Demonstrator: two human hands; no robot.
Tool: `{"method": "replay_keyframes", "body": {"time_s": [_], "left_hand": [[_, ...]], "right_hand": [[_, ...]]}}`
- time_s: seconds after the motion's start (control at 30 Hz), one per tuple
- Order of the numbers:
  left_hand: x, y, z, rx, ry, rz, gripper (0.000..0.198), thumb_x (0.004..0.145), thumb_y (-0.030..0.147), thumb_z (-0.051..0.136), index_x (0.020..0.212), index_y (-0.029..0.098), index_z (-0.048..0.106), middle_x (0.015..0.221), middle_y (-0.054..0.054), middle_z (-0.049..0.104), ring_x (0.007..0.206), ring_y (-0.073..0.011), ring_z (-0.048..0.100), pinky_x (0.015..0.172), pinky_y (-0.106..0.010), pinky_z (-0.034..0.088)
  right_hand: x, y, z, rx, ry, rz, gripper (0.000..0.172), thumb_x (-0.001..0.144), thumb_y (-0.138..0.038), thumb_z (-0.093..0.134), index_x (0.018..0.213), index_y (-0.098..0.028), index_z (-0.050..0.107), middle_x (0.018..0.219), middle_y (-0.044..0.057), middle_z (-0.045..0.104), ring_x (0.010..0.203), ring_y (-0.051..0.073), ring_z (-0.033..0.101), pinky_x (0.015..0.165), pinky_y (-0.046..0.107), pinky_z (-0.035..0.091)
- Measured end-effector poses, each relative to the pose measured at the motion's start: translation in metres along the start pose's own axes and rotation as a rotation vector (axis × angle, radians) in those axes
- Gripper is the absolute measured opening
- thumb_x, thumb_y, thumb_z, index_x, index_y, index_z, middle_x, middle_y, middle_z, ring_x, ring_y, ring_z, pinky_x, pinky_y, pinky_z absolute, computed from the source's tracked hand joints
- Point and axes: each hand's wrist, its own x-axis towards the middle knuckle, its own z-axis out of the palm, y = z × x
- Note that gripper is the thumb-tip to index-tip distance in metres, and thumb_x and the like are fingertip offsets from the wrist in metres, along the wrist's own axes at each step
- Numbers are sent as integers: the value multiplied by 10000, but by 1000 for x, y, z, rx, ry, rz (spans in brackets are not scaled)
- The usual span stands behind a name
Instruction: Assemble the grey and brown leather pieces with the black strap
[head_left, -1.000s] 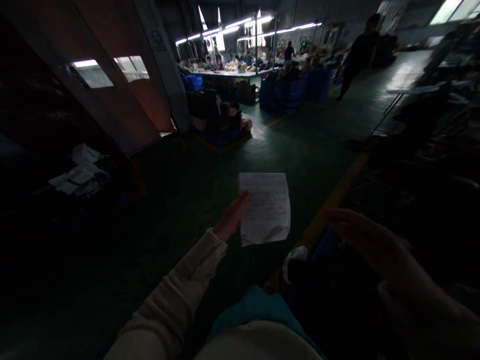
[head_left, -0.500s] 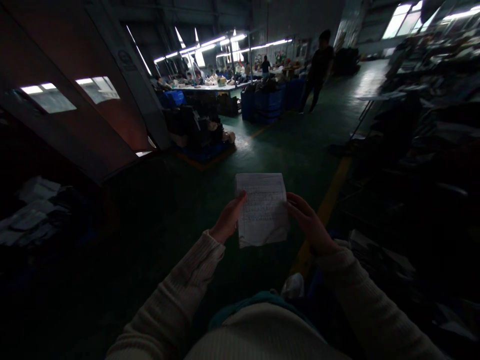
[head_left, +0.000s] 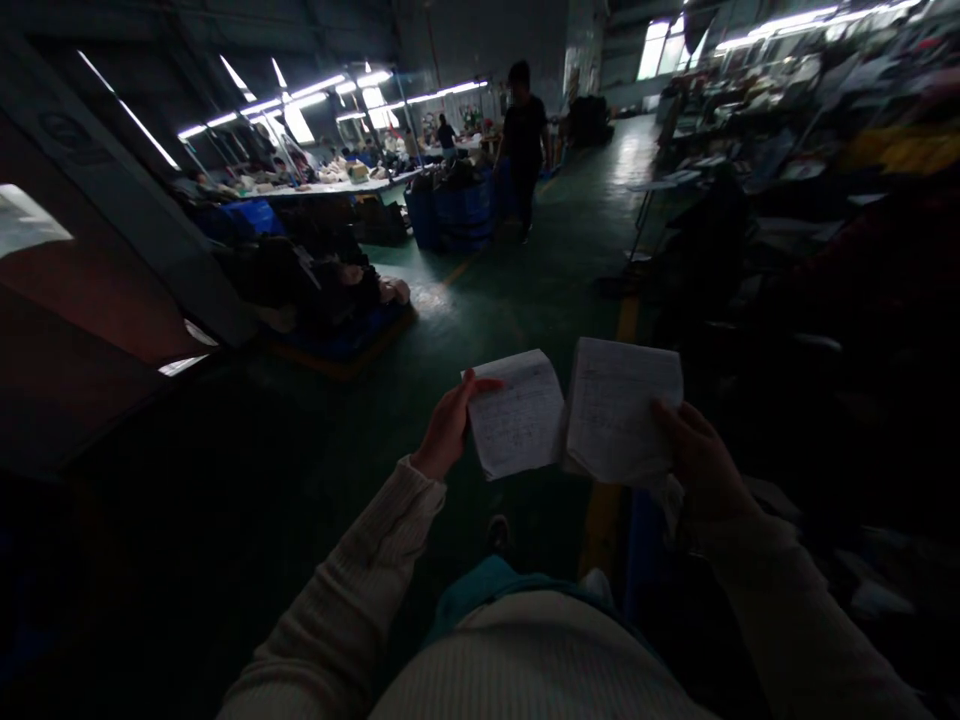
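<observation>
At far left a dark wall panel [head_left: 97,230] slants into view; beside it a blue pallet [head_left: 337,345] piled with black bags borders the green-painted floor [head_left: 480,310]. Farther back, seated workers line a long workbench [head_left: 330,187], and blue bins [head_left: 450,215] stand just beyond it. A person [head_left: 523,130] stands in the wide aisle past the bins. Above the floor, the left hand [head_left: 450,428] pinches a creased handwritten sheet [head_left: 517,415] by its left edge, thumb on top; the right hand [head_left: 701,465] grasps a second handwritten sheet [head_left: 619,410] at its lower right corner — the two sheets' edges meet between the hands. A yellow floor line [head_left: 604,530] runs beneath them, and dark, crowded racks [head_left: 750,230] hem in the right side.
</observation>
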Motion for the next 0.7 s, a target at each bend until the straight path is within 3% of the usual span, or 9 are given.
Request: {"method": "replay_keyframes", "body": {"time_s": [0.1, 0.27, 0.37, 0.53, 0.7], "left_hand": [[53, 5, -8, -6, -89, -15, 561, 734, 632, 451, 898, 139, 665, 870, -80, 638, 702, -171, 560, 552, -239, 401], [141, 21, -21, -10, -233, -50, 574, 741, 638, 436, 935, 145, 658, 816, -74, 635, 689, -169, 563, 568, -252, 405], [187, 31, -21, -6, -311, -88, 559, 746, 630, 436, 903, 145, 664, 825, -72, 634, 689, -167, 563, 579, -257, 409], [242, 28, -5, -28, -432, -116, 527, 759, 617, 429, 858, 157, 668, 901, -68, 625, 773, -186, 564, 610, -263, 418], [274, 15, 30, -12, -528, -117, 553, 785, 624, 368, 928, 172, 653, 884, -50, 605, 756, -170, 543, 639, -265, 423]], "right_hand": [[29, 2, 5, -6, 126, -6, 372, 635, -441, 679, 959, -268, 623, 978, 4, 646, 839, 191, 616, 644, 262, 522], [82, 8, 41, 2, 293, 9, 388, 593, -430, 703, 928, -248, 629, 920, 20, 668, 764, 208, 630, 571, 274, 517], [111, 16, 57, 3, 330, 38, 403, 583, -428, 707, 928, -236, 627, 913, 21, 671, 765, 207, 629, 595, 282, 517], [145, 29, 73, 22, 309, 60, 420, 598, -436, 701, 955, -231, 620, 899, 11, 670, 803, 197, 619, 673, 293, 509], [160, 19, 91, 121, 269, 84, 379, 642, -449, 669, 955, -241, 612, 923, 17, 666, 806, 206, 618, 670, 308, 504]]}}
